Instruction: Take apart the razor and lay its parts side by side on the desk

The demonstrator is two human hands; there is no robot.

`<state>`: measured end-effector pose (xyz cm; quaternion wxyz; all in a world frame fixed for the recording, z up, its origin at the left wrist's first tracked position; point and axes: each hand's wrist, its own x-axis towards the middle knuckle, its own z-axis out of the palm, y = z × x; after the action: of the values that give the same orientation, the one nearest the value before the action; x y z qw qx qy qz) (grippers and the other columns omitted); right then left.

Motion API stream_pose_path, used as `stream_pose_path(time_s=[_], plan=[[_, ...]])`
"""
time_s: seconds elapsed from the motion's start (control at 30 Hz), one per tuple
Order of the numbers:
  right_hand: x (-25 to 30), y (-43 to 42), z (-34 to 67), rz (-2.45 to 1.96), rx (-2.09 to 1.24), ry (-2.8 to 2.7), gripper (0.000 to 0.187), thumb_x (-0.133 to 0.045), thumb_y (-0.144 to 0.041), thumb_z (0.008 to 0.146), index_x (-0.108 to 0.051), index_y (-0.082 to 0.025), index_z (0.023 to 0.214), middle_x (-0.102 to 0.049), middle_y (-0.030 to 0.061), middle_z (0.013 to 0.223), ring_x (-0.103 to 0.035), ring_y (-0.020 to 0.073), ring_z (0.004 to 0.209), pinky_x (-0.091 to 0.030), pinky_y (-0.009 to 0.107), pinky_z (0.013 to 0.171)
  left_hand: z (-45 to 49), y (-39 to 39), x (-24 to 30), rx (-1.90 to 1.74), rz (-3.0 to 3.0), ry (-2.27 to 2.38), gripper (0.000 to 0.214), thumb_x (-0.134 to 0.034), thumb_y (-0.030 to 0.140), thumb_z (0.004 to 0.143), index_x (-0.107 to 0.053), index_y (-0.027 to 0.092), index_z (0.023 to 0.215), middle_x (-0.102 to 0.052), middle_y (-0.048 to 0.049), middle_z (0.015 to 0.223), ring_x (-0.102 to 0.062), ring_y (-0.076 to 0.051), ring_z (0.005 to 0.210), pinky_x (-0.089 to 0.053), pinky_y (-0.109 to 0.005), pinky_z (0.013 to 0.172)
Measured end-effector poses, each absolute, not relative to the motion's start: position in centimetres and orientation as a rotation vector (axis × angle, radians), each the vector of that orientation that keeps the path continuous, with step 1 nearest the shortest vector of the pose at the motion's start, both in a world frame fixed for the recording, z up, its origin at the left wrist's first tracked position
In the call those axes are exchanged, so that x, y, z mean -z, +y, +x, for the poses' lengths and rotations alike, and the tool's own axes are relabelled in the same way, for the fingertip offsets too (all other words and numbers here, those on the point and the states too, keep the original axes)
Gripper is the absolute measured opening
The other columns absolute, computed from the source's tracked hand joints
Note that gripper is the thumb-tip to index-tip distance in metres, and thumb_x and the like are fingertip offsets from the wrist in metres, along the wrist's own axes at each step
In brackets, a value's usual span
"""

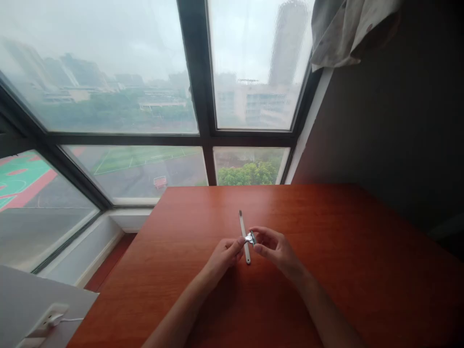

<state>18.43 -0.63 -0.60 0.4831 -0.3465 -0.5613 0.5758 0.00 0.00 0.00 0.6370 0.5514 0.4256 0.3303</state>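
My left hand (228,253) is closed, thumb and fingers pinching the handle of a small silver razor (249,238). The razor's wide head points to the right. Around that head curl the thumb and forefinger of my right hand (277,249), gripping it at its two edges. Most of the handle is hidden inside my left hand. Beneath the razor a white toothbrush (242,224) lies on the table, its dark bristle end pointing away from me and its middle partly covered by the razor and my fingers.
The reddish-brown wooden table (174,217) reaches up to a large dark-framed window (205,140). A dark wall (355,130) stands to the right, with a hanging cloth (340,36) above. At lower left, a white plug (56,319) sits in a wall socket.
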Motion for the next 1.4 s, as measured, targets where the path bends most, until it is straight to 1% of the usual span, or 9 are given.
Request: stream_pose_path(time_s=[0.1,0.2,0.3,0.5,0.7,0.87,0.97,1.17,1.4], plan=[[0.6,-0.6,18.5,-0.850,-1.404,-1.369,0.039,-0.073,-0.034,0.075,-0.065,-0.021,0.111,-0.058,-0.0001,0.078,-0.052,0.0124,0.071,-0.042,0.024,0.065,0.0,0.1,0.1,-0.761,1.255,0.957,0.061,-0.046,0.069,0.078,-0.043,0.016,0.047,-0.029,0.0057,0.040,-0.022,-0.006,0.039,-0.011,-0.024,0.042],[0.4,-0.7,18.4,-0.847,-1.403,-1.369,0.040,-0.073,-0.035,0.075,-0.064,-0.021,0.111,-0.058,-0.0002,0.078,-0.053,0.0126,0.071,-0.042,0.024,0.064,-0.1,0.1,0.0,-0.816,1.205,0.934,0.052,-0.053,0.064,0.078,-0.051,0.015,0.060,-0.035,0.0058,0.046,-0.026,-0.006,0.042,-0.014,-0.021,0.041],[0.4,-0.6,18.4,-0.882,-1.375,-1.341,0.042,-0.073,-0.037,0.075,-0.063,-0.020,0.111,-0.057,-0.0003,0.077,-0.053,0.0129,0.070,-0.042,0.024,0.063,-0.1,0.1,-0.1,-0.882,1.126,0.908,0.042,-0.059,0.056,0.079,-0.052,0.016,0.071,-0.041,0.0058,0.053,-0.026,-0.004,0.043,-0.014,-0.019,0.041],[1.4,1.0,19.1,-1.232,-1.029,-1.395,0.047,-0.067,-0.042,0.076,-0.060,-0.014,0.114,-0.054,-0.0017,0.068,-0.051,0.0130,0.061,-0.040,0.024,0.057,-0.3,0.3,0.5,-1.007,1.020,0.924,0.037,-0.058,0.051,0.082,-0.053,0.015,0.073,-0.041,0.0058,0.055,-0.027,-0.004,0.043,-0.015,-0.017,0.040],[1.5,3.8,19.7,-1.562,-0.562,-1.959,0.032,-0.063,-0.029,0.079,-0.065,-0.019,0.109,-0.064,0.0001,0.069,-0.055,0.0148,0.062,-0.037,0.024,0.061,-0.4,0.9,1.2,-1.060,0.962,0.972,0.043,-0.055,0.056,0.081,-0.056,0.014,0.073,-0.040,0.0064,0.049,-0.029,-0.004,0.038,-0.016,-0.017,0.038],[0.7,5.6,19.1,-1.548,-0.574,-2.166,0.015,-0.064,-0.026,0.078,-0.069,-0.020,0.091,-0.063,-0.0018,0.067,-0.054,0.0122,0.060,-0.032,0.021,0.057,-0.4,1.0,0.9,-1.055,0.929,0.977,0.045,-0.058,0.060,0.077,-0.056,0.015,0.073,-0.036,0.0085,0.045,-0.026,-0.004,0.037,-0.017,-0.017,0.038],[0.8,5.9,19.1,-1.542,-0.608,-2.195,0.012,-0.065,-0.029,0.077,-0.069,-0.020,0.085,-0.062,-0.0030,0.064,-0.053,0.0112,0.058,-0.030,0.021,0.055,-0.3,0.9,0.7,-1.051,0.918,0.978,0.045,-0.059,0.059,0.076,-0.056,0.015,0.072,-0.036,0.0084,0.045,-0.026,-0.004,0.037,-0.017,-0.017,0.038],[0.9,5.9,19.2,-1.534,-0.633,-2.206,0.027,-0.064,-0.028,0.079,-0.068,-0.023,0.105,-0.062,-0.0035,0.066,-0.054,0.0116,0.060,-0.030,0.020,0.055,-0.2,0.8,0.6,-1.044,0.914,0.975,0.043,-0.059,0.058,0.076,-0.055,0.015,0.073,-0.036,0.0087,0.045,-0.026,-0.004,0.037,-0.016,-0.017,0.038],[1.4,5.7,19.1,-1.533,-0.588,-2.125,0.030,-0.059,-0.027,0.082,-0.065,-0.020,0.111,-0.067,-0.0008,0.071,-0.059,0.0139,0.064,-0.036,0.022,0.059,-0.2,0.8,0.5,-1.020,0.917,0.978,0.047,-0.060,0.061,0.074,-0.056,0.014,0.073,-0.035,0.0089,0.046,-0.026,-0.004,0.038,-0.017,-0.017,0.038]])
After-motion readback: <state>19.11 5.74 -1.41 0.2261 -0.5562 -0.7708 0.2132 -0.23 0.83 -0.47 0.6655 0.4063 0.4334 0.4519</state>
